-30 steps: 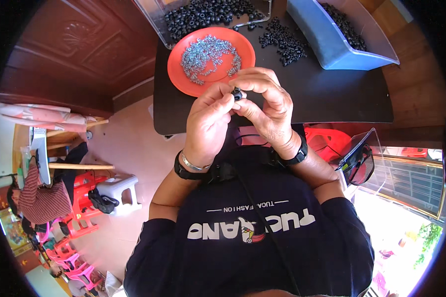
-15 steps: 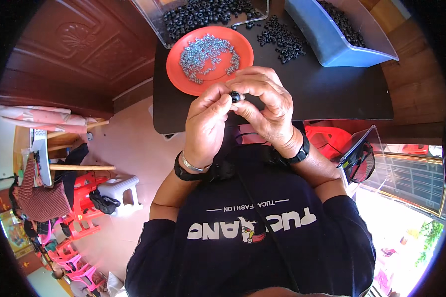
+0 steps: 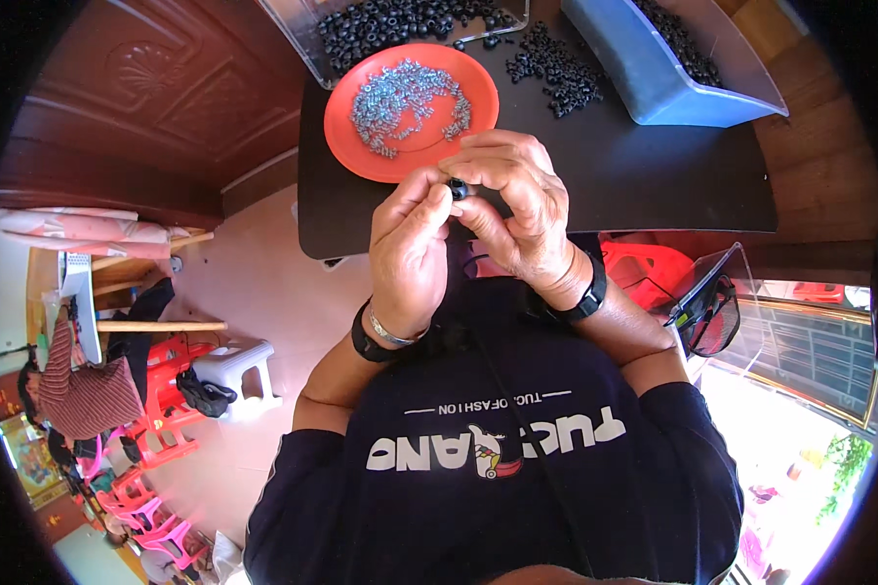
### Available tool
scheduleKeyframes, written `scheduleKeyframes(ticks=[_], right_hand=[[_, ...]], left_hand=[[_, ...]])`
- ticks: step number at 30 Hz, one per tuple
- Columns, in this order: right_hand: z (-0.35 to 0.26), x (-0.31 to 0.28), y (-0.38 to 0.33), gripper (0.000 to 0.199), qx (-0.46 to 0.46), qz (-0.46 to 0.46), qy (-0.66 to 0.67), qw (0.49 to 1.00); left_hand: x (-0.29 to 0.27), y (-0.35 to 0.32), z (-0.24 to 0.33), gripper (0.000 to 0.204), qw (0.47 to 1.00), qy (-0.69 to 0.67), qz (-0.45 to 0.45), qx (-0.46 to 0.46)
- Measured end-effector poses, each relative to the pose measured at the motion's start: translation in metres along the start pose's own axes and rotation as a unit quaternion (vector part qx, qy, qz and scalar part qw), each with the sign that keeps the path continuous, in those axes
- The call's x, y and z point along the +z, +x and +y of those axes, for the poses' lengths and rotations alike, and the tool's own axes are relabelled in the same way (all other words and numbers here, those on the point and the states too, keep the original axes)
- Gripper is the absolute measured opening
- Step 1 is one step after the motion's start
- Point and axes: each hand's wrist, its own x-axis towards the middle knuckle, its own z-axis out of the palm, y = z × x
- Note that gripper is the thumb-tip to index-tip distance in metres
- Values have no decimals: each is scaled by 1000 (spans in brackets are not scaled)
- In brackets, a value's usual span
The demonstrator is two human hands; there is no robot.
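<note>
Between the fingertips of both hands sits a small round black plastic part, held just off the near edge of the dark table. My left hand pinches it from the left with thumb and index finger. From the other side my right hand closes thumb and fingers on it, its other fingers curled above. Just beyond the hands lies an orange plate with many small silvery metal pieces, apparently screws or springs. Fingers cover much of the black part.
Behind the plate, a clear bin holds many black parts. A loose pile of smaller black pieces lies on the dark table. At the right stands a blue-grey bin. Red stools and a person in stripes are far left.
Both hands stay together on the black part, with only slight finger movement. The view has shifted a little. At far left the person in stripes has moved slightly.
</note>
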Motion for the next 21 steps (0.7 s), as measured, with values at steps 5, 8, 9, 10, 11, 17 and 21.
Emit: scheduleKeyframes(ticks=[5, 8, 9, 10, 11, 17, 21], right_hand=[[5, 9, -7, 29, 4, 14, -10, 1000], [7, 14, -13, 31, 15, 30, 0, 999], [7, 14, -14, 30, 22, 33, 5, 999], [8, 13, -12, 30, 20, 33, 6, 999], [8, 10, -9, 28, 43, 27, 56, 997], [12, 1, -10, 32, 129, 27, 279, 951], [16, 3, -12, 32, 122, 23, 295, 947]], left_hand=[[-16, 0, -9, 26, 1000, 6, -29, -1], [-18, 0, -11, 25, 999, 4, -40, -3], [-17, 0, -11, 24, 999, 14, -38, -5], [-13, 1, -8, 24, 999, 14, -38, -3], [-6, 1, -5, 22, 1000, 14, -24, -8], [-4, 3, 2, 25, 997, -17, -67, -46], [1, 5, 1, 25, 997, 8, -68, -30]])
